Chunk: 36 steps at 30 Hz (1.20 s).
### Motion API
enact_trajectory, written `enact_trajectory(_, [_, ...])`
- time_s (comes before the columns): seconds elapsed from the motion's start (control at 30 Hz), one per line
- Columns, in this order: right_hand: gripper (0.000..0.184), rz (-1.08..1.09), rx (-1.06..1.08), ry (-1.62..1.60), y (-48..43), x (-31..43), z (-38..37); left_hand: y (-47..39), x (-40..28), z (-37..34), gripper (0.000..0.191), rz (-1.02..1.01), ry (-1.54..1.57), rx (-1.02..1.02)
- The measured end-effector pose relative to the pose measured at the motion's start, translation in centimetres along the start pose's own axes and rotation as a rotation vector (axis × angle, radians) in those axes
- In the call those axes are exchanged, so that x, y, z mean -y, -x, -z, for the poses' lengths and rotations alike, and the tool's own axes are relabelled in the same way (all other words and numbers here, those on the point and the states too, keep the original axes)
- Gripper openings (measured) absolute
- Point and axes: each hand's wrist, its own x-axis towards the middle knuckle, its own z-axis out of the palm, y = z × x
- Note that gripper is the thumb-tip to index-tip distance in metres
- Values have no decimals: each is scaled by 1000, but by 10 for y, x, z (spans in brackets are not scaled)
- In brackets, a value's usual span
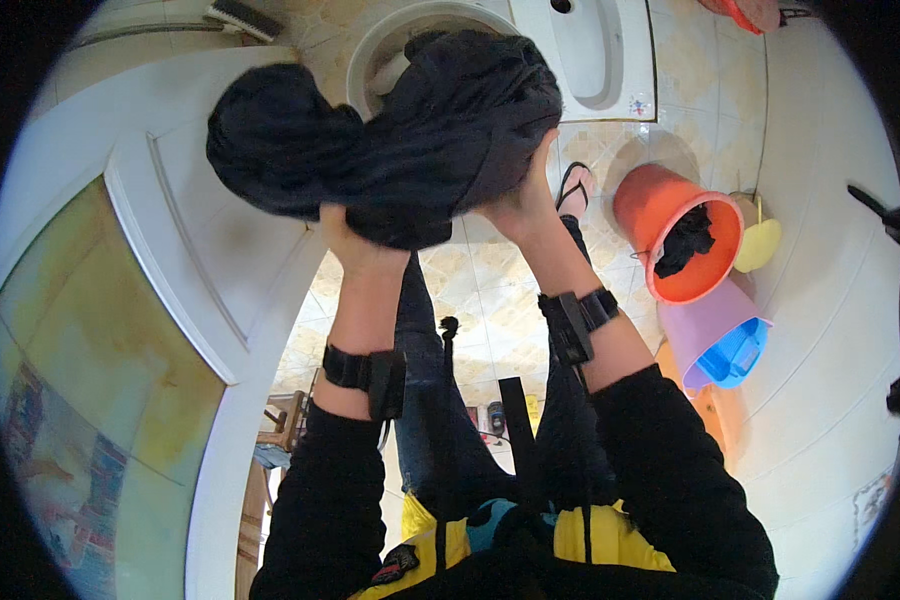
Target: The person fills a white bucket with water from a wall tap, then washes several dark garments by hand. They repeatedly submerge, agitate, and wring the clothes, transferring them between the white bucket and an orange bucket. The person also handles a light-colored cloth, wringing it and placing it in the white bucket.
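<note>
A bunched black cloth garment is held up in front of me by both hands. My left hand grips its lower left side, and most of the fingers are hidden under the cloth. On the right edge, my right hand holds the same garment with the thumb showing. Behind and partly covered by the cloth is a round white basin on the floor; something pale lies inside it, too hidden to identify.
A white squat toilet is set into the floor beside the basin. To the right, an orange bucket holds dark cloth, near a purple bucket with a blue basket inside. A white door frame stands left. A brush lies at upper left.
</note>
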Motion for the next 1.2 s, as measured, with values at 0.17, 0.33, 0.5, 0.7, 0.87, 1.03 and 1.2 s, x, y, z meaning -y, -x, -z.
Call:
enact_trajectory(0.17, [89,-218,748,-791,-23,-1,6,24,-4,13,69,139,229,287])
enact_trajectory(0.33, [89,-54,366,-347,-23,3,1,24,-12,26,71,353,159,202])
enact_trajectory(0.5, [90,-58,220,-47,-17,16,-11,10,-34,23,64,222,-479,30])
enact_trajectory(0.7, [90,-124,151,252,-30,25,-22,-49,-18,46,63,419,-19,247])
enact_trajectory(0.87, [91,-163,141,573,-40,37,-26,-61,-13,59,71,352,514,542])
enact_trajectory(1.03, [100,106,165,931,-38,62,-35,-45,-29,60,71,42,73,321])
enact_trajectory(1.2, [99,-53,176,552,-33,62,-55,-43,-38,99,66,122,-224,337])
